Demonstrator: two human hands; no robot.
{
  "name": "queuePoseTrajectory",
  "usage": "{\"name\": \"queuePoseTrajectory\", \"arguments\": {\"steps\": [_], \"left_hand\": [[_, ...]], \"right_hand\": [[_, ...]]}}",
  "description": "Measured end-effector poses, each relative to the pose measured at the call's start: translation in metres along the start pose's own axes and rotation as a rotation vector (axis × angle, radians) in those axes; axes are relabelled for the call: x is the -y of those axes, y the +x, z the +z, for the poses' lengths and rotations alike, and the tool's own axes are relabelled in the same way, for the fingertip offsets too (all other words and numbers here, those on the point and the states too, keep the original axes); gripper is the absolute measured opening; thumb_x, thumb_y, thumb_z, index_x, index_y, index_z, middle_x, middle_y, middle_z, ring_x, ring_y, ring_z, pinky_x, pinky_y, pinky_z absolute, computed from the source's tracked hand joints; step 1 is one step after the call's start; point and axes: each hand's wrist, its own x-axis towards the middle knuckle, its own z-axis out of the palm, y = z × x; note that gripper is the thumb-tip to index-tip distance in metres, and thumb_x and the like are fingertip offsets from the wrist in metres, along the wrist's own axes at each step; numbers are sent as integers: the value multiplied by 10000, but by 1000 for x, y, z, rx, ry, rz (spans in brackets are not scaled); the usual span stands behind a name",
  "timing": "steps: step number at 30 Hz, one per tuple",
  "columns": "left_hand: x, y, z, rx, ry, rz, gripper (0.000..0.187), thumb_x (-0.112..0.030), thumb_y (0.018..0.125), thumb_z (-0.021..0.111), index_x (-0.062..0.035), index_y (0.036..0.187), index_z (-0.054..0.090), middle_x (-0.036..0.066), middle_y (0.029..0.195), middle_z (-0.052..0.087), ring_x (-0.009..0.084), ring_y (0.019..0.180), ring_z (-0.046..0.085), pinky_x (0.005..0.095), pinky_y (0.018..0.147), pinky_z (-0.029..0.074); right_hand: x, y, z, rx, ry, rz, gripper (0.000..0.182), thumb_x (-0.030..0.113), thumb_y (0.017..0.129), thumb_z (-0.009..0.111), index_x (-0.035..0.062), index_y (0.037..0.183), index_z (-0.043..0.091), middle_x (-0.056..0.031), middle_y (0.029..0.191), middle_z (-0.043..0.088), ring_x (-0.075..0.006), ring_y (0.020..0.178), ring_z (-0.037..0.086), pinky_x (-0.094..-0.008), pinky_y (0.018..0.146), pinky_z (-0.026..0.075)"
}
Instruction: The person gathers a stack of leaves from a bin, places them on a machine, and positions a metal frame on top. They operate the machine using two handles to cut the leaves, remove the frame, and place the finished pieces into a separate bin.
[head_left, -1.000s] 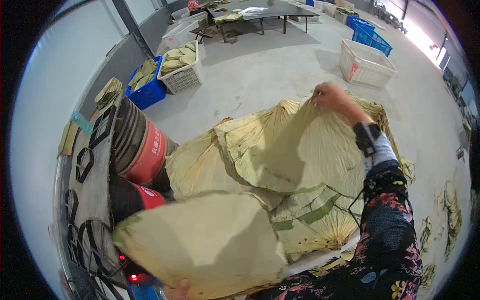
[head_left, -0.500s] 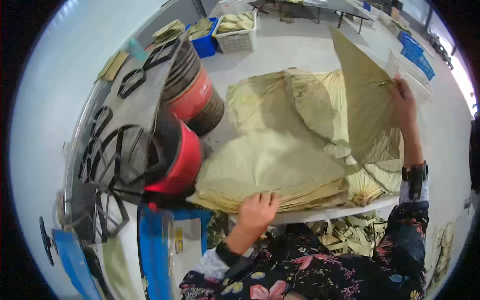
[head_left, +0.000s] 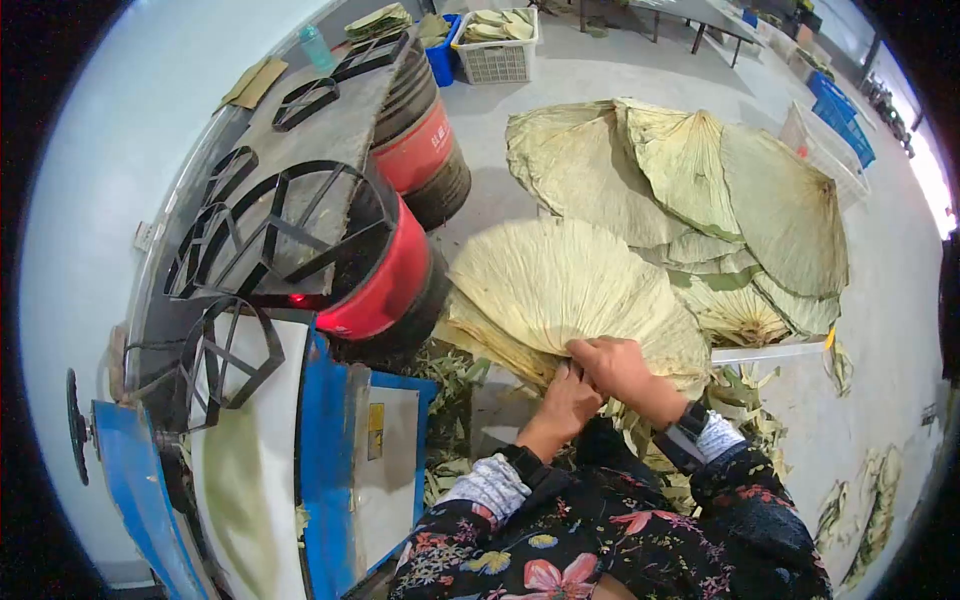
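A stack of large, pale green, fan-shaped dried leaves (head_left: 570, 280) lies in front of me, its narrow edge towards my body. My left hand (head_left: 566, 408) is closed on that near edge. Right beside it, my right hand (head_left: 615, 370) is also closed on the edge, its thumb side against the top leaf and its wrist crossing in from the right. The undersides of both hands' fingers are hidden. Beyond the stack, a spread of more dried leaves (head_left: 680, 175) overlaps on a white-edged surface (head_left: 775, 351).
Black metal cutting frames (head_left: 285, 225) rest on a grey bench at left, near red-and-black drums (head_left: 385, 290). A blue-and-white machine (head_left: 370, 460) stands below. Leaf scraps (head_left: 745, 400) lie near my lap. A white crate (head_left: 497, 50) of leaves stands at the back.
My right hand has come down and left from the raised leaf to the stack's near edge, beside my left hand. That leaf is no longer held up. The view has shifted too.
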Motion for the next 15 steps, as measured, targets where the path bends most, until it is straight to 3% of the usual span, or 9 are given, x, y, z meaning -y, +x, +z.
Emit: {"name": "queuePoseTrajectory", "arguments": {"steps": [4, 6, 7, 9, 10, 12, 13, 14, 15], "left_hand": [[14, -29, -32, -414, -238, 296, 267, -220, 733, 600, -61, 947, 626, 136, 955, 578, 318, 914, 542, 459, 825, 410], [22, -48, -59, -338, -717, -475, 382, -379, 790, 609, -61, 1002, 610, 98, 964, 591, 280, 918, 554, 411, 840, 419], [29, -61, -38, -333, -726, -466, 382, -379, 790, 609, -61, 1002, 610, 98, 964, 591, 280, 918, 554, 411, 840, 419], [48, -85, 31, -294, -1682, -1368, 580, -559, 838, 534, -56, 1125, 560, 69, 1032, 598, 257, 922, 557, 373, 825, 428], [54, -81, 38, -285, -1681, -1358, 580, -559, 838, 534, -56, 1125, 560, 69, 1032, 598, 257, 922, 557, 373, 825, 428], [67, -65, 50, -254, -2311, -1294, 601, -484, 861, 564, -74, 1283, 440, 92, 1202, 557, 254, 1129, 494, 394, 916, 420], [66, -49, 34, -252, -2270, -1292, 611, -531, 878, 509, -51, 1254, 463, 110, 1213, 549, 268, 1119, 506, 406, 930, 408], [62, -38, 14, -202, -2365, -971, 599, -514, 881, 512, -37, 1240, 472, 116, 1207, 553, 268, 1082, 532, 406, 921, 418], [60, -26, 10, -234, -2367, -1052, 550, -455, 890, 523, -24, 1230, 475, 119, 1198, 558, 265, 1061, 545, 401, 902, 430]], "right_hand": [[0, -12, 16, 52, 37, 124, 235, 142, 720, 596, 121, 954, 584, -40, 854, 636, -238, 766, 635, -346, 629, 511], [1, -16, 27, -44, 8, 58, 241, 152, 724, 579, 116, 962, 570, -44, 877, 628, -239, 775, 629, -352, 626, 511], [3, -19, 30, -129, -20, -24, 248, 163, 728, 563, 111, 970, 556, -49, 900, 619, -240, 785, 624, -358, 622, 511], [5, -21, 28, -115, -56, -36, 261, 158, 729, 559, 104, 984, 553, -51, 908, 615, -237, 802, 619, -350, 639, 511], [7, -20, 27, -110, -86, -54, 274, 153, 730, 555, 97, 998, 551, -53, 916, 612, -234, 820, 615, -341, 655, 512], [13, -23, 24, -53, -74, -2, 284, 158, 734, 549, 84, 1009, 542, -59, 950, 597, -239, 870, 600, -339, 689, 510], [17, -27, 22, 9, -68, -7, 287, 157, 738, 544, 84, 1015, 541, -64, 988, 592, -243, 902, 594, -340, 701, 510], [18, -30, 20, 68, -66, -8, 289, 157, 743, 538, 83, 1022, 540, -68, 1027, 588, -247, 934, 587, -342, 712, 510], [20, -34, 21, 0, -52, -22, 310, 154, 742, 558, 72, 1040, 552, -91, 1074, 580, -264, 971, 578, -353, 752, 502]]}}
